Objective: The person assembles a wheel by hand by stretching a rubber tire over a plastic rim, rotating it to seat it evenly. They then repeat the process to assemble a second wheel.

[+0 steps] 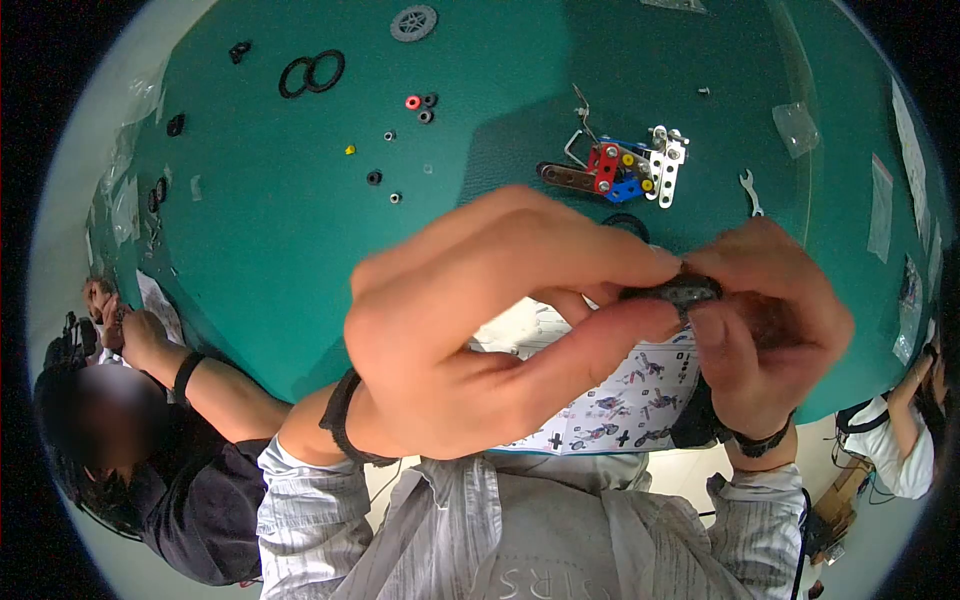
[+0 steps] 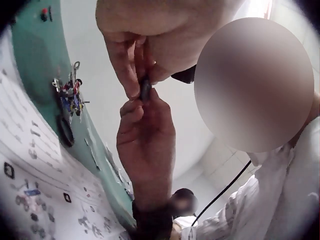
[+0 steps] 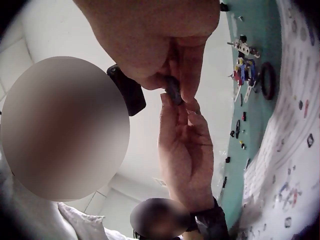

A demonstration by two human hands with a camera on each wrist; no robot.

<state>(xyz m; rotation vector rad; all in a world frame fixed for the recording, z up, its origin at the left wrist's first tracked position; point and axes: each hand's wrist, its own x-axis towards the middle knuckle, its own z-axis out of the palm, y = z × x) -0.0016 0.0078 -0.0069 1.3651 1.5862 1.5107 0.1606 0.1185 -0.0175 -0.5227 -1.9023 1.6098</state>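
Observation:
My left hand (image 1: 500, 320) and right hand (image 1: 770, 310) meet at the right of the head view, raised over a printed instruction sheet (image 1: 610, 405). Between their fingertips sits a small dark rounded piece (image 1: 690, 291) with a grey, bumpy face. Thumb and fingers of each hand pinch it from opposite sides. The wrist views show the same dark piece (image 2: 145, 90) edge-on, its ends partly covered by fingers. Beyond the hands lies a part-built model (image 1: 625, 170) of red, blue and silver perforated strips. A black ring (image 1: 628, 226) shows partly behind the left hand.
On the green table (image 1: 280, 220) lie two black tyres (image 1: 312, 74), a grey spoked wheel (image 1: 414, 23), a red collar (image 1: 413, 102) and several small nuts and bushings. A small spanner (image 1: 751, 192) and plastic bags (image 1: 795, 130) are at right. Another person (image 1: 190, 480) sits at the left.

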